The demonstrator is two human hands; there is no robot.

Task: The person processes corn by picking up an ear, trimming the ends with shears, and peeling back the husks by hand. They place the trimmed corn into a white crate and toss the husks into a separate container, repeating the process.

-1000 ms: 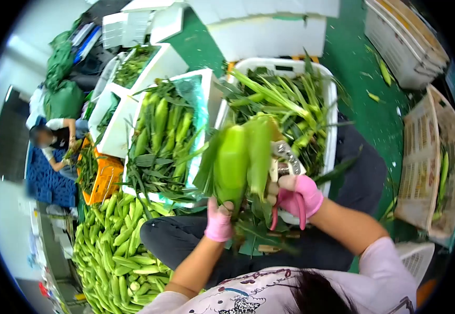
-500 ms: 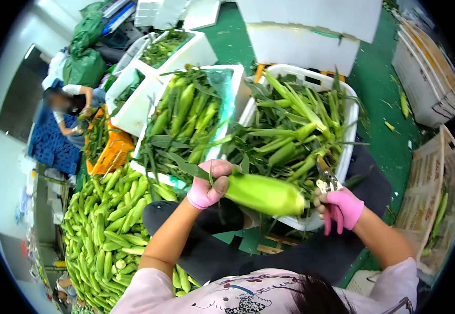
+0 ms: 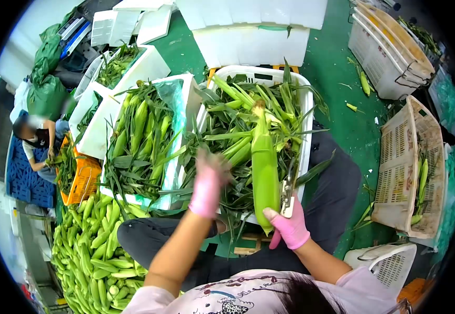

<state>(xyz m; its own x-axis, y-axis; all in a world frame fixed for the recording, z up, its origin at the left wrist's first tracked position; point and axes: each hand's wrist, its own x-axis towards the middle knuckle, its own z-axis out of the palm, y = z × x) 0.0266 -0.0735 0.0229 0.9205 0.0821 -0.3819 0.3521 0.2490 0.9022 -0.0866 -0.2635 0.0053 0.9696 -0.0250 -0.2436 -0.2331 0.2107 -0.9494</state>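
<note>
My right hand (image 3: 289,225), in a pink glove, is closed around the lower end of a green corn cob (image 3: 265,172) and the handles of pruning shears (image 3: 287,198). Husk still covers the cob, which stands nearly upright in view with its pale stalk end at the top. Motion blur smears my left hand (image 3: 209,180), also gloved in pink; it is left of the cob, over the near left edge of a white basket (image 3: 308,104) of husks and leaves, and its fingers cannot be made out.
Left of the basket is a foam box (image 3: 184,99) of leafy corn, with a large corn pile (image 3: 89,256) below it. Another person (image 3: 39,138) works by an orange crate (image 3: 84,180). Crates (image 3: 411,172) stand at right, foam boxes (image 3: 248,47) ahead.
The cob has swung from sideways to upright and passed from my left hand into my right. My left hand has let go and moved off the cob. The view has shifted right.
</note>
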